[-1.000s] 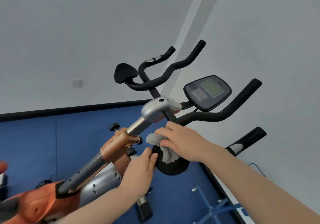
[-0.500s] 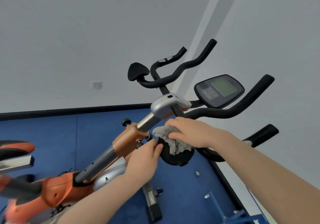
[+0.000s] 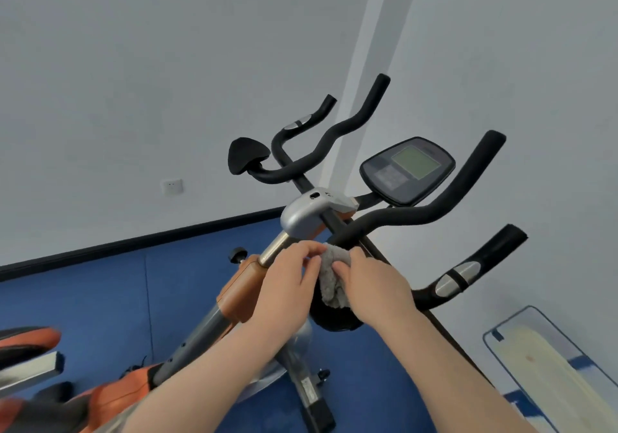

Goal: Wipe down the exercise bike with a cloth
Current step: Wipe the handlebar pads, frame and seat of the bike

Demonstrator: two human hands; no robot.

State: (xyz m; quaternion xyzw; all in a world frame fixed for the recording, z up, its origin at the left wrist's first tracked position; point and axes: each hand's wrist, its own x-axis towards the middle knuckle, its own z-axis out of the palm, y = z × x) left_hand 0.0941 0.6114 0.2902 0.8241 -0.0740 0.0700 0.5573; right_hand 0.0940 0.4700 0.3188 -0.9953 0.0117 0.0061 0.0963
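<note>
An orange and silver exercise bike [image 3: 240, 295] with black handlebars [image 3: 434, 212] and a dark display console [image 3: 406, 170] fills the middle of the view. A grey cloth [image 3: 329, 273] lies bunched over a black elbow pad [image 3: 334, 319] just below the silver handlebar clamp [image 3: 307, 213]. My right hand [image 3: 371, 283] grips the cloth from the right. My left hand [image 3: 291, 278] holds the cloth's left edge with curled fingers, next to the chrome post [image 3: 272, 248]. Most of the pad is hidden by both hands.
A second black pad [image 3: 245, 155] sits on the far handlebar. Blue floor mat [image 3: 100, 292] surrounds the bike; grey walls stand close behind and to the right. A framed board [image 3: 548, 365] leans at lower right. Another orange machine part [image 3: 26, 342] is at the left edge.
My left hand moved up from the pad's left side to the cloth's edge. My right hand shifted slightly lower on the cloth. The view swung to the right.
</note>
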